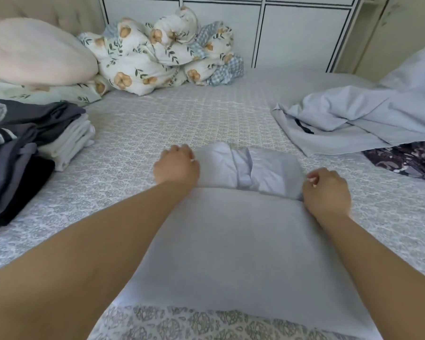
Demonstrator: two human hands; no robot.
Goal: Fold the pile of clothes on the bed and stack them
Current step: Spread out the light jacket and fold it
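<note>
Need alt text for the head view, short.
Both hands, left hand and right hand, grip a pale blue garment mid-fold on the bed; folded stack at left, unfolded clothes at right.

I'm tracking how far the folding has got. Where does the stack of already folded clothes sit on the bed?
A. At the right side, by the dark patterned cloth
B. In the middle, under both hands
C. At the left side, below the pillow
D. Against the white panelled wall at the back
C: the stack of folded clothes lies at the bed's left side, below the pillow, while both hands work a pale blue garment in the middle.
</note>
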